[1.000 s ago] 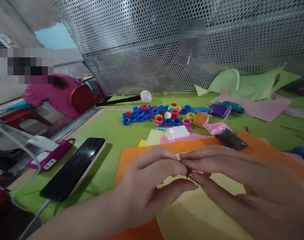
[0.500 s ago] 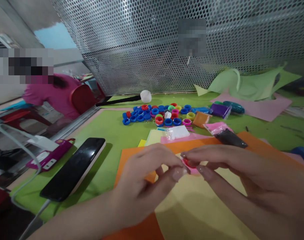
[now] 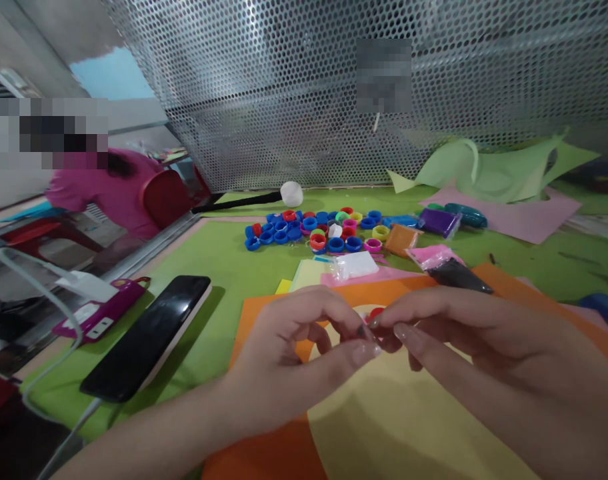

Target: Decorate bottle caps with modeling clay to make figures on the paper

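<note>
My left hand and my right hand meet fingertip to fingertip over a yellow sheet that lies on an orange sheet. Both pinch a small red and pink piece between thumb and fingers; only a bit of it shows behind the fingertips. Further back lies a heap of coloured plastic rings, mostly blue, and packets of modelling clay: orange, purple, pink and black.
A black phone on a cable lies to the left on the green mat, beside a magenta power strip. A perforated metal screen closes the back. Green and pink paper sheets lie at the back right. A person in pink sits far left.
My fingertips have shifted on the small piece: a red bit showed between them half a second ago and now peeks out just behind them. Both hands stay over the yellow sheet.
</note>
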A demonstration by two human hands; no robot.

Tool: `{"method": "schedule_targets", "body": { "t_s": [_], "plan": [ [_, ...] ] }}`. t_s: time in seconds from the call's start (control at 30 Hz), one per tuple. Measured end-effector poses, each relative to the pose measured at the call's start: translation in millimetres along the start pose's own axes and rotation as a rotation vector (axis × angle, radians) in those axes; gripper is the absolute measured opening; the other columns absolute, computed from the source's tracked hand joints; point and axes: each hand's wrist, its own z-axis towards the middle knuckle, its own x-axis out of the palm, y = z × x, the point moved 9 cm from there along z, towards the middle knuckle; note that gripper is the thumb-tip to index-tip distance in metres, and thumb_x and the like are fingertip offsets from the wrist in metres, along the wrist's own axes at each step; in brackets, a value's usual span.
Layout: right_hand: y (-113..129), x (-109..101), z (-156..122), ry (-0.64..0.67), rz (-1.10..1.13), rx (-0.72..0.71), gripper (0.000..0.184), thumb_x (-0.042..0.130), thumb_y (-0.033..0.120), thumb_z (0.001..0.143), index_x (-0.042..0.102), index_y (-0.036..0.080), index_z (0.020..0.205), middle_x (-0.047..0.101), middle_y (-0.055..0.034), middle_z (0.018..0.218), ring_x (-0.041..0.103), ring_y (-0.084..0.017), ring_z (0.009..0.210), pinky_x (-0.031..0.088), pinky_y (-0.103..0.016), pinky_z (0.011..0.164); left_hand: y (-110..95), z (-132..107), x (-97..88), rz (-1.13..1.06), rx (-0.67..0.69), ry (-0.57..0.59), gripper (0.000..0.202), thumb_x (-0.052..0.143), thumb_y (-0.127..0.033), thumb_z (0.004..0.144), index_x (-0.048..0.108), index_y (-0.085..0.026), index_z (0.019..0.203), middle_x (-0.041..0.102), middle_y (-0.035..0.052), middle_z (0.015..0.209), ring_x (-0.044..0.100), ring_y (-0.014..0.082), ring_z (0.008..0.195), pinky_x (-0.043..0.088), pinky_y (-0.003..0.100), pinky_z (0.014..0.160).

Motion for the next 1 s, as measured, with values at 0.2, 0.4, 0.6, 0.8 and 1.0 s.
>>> {"method": "schedule_targets", "body": {
  "t_s": [0.2,0.4,0.6,0.8,1.0],
  "plan": [
    [-13.0,12.6,3.9,0.155,0.203,0.133,0.016,0.053,0.029,0.082,0.067,0.024,0.078,0.067,0.0004,0.068,0.063,-0.012,0.060,0.054,-0.017,0.054,-3.8,0.3,-2.2,0.032,0.036,-0.004,0.005,0.060,-0.013,0.074,0.061,-0.014,0.069,0.059,0.0014,0.064,0.055,0.0092,0.052,0.045,0.019,0.042],
    [-14.1,21.6,6.1,0.253,0.338,0.157,0.022,0.048,0.025,0.087,0.067,0.021,0.077,0.066,-0.0015,0.071,0.063,-0.012,0.064,0.053,-0.017,0.055,-2.3,-2.8,-0.8,-0.046,0.022,0.044,0.020,0.051,-0.021,0.084,0.064,-0.015,0.071,0.059,0.0036,0.065,0.055,0.0117,0.054,0.045,0.020,0.040],
    [-21.8,19.9,4.0,0.184,0.393,0.238,0.019,0.051,0.027,0.086,0.066,0.021,0.077,0.064,0.0003,0.067,0.061,-0.010,0.058,0.052,-0.017,0.053,-8.8,-1.0,-3.1,-0.066,0.080,0.009,0.016,0.052,-0.011,0.081,0.068,-0.015,0.080,0.060,0.0025,0.067,0.056,0.0100,0.055,0.048,0.018,0.043],
    [-26.9,24.6,0.3,0.202,0.398,0.289,0.020,0.049,0.027,0.086,0.065,0.020,0.077,0.064,0.0001,0.068,0.061,-0.010,0.061,0.052,-0.018,0.056,-7.8,-1.5,-2.4,-0.060,0.056,0.013,0.018,0.052,-0.011,0.081,0.069,-0.017,0.083,0.061,0.0023,0.067,0.056,0.0100,0.056,0.048,0.018,0.044],
    [-26.7,25.4,1.0,0.225,0.415,0.311,0.017,0.049,0.023,0.085,0.064,0.021,0.077,0.064,0.0021,0.066,0.061,-0.008,0.061,0.050,-0.014,0.057,-11.6,-0.3,-4.3,0.025,0.095,0.006,0.023,0.055,-0.005,0.076,0.070,-0.019,0.086,0.064,0.0020,0.068,0.056,0.0093,0.054,0.048,0.018,0.044]
  ]
}}
